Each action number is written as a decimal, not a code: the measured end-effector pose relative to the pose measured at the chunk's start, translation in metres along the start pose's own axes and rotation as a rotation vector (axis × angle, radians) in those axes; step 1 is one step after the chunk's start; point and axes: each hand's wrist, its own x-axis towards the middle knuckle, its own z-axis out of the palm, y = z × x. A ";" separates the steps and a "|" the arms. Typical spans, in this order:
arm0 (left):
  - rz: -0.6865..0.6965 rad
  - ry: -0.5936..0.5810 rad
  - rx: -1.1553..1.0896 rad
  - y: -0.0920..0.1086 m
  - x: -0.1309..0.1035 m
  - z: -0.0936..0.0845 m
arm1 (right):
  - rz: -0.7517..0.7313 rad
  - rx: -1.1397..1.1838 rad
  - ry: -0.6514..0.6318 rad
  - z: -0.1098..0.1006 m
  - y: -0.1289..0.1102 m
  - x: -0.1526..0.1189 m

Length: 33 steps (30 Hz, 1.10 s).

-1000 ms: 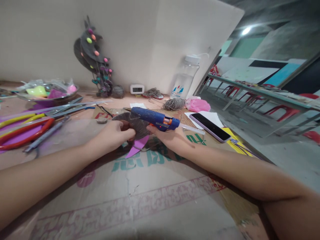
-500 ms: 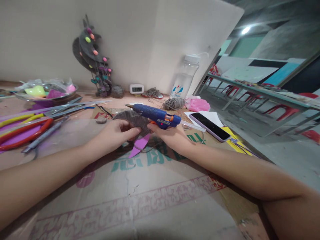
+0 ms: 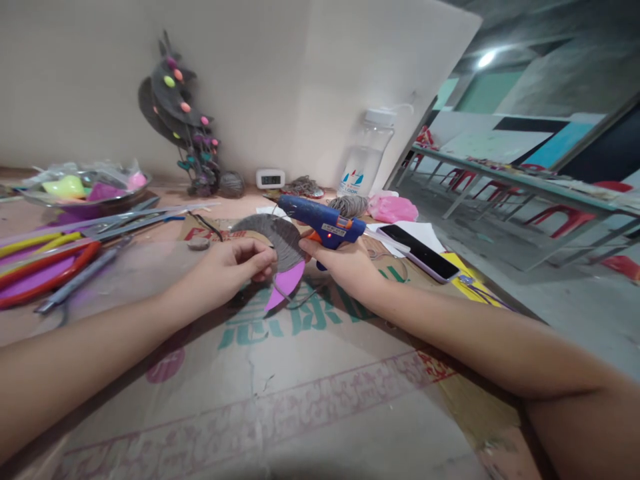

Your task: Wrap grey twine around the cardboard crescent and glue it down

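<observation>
Left hand drawn narrow, thumb to fingertips, right at the inner curve of the yarn-wrapped crescent; whether it pinches the crescent or some yarn, I cannot tell; right hand wrapped firmly round the blue glue gun; and between the two hands lies that crescent, grey all over except for a bare purple tip angled towards the wearer; tense spot, this! A loose strand crosses the tip; should it snag on a finger, the winding could slacken; up at the far edge the nozzle points left, the red light is on, so it may well be hot; a small twist of the right wrist could bring it onto the left fingers, or a drip could land on the yarn; just behind the barrel sits a yarn ball, close enough to catch stray glue; and out right, the glue stick pokes from the gun's rear towards the phone; one wide swing might clip it.
</observation>
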 end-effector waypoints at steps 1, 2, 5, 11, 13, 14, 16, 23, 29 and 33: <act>-0.005 0.013 -0.021 0.000 0.000 0.000 | -0.004 -0.003 0.005 0.000 0.001 0.000; -0.011 0.026 -0.045 0.001 0.001 0.000 | -0.004 -0.010 0.009 0.000 0.001 0.000; -0.034 0.055 -0.075 0.001 0.002 0.000 | 0.008 -0.041 0.020 -0.001 0.000 -0.001; -0.040 -0.007 -0.038 -0.006 0.001 -0.003 | 0.011 -0.012 0.000 0.001 -0.001 -0.002; -0.084 -0.029 -0.027 -0.006 0.000 -0.004 | -0.026 0.011 -0.006 0.002 0.000 -0.002; -0.096 -0.033 -0.009 -0.005 0.000 -0.003 | -0.041 0.019 -0.008 0.002 0.001 -0.002; -0.097 -0.032 0.036 -0.004 0.000 -0.003 | -0.051 0.013 -0.007 0.003 0.001 -0.002; 0.005 0.010 0.198 -0.006 0.001 -0.004 | -0.005 -0.065 0.028 0.005 -0.003 -0.007; -0.082 -0.032 0.185 -0.006 -0.002 -0.003 | 0.030 -0.092 -0.011 0.004 -0.002 -0.009; -0.063 -0.052 0.146 -0.007 0.000 -0.002 | 0.031 -0.105 0.002 0.005 -0.002 -0.009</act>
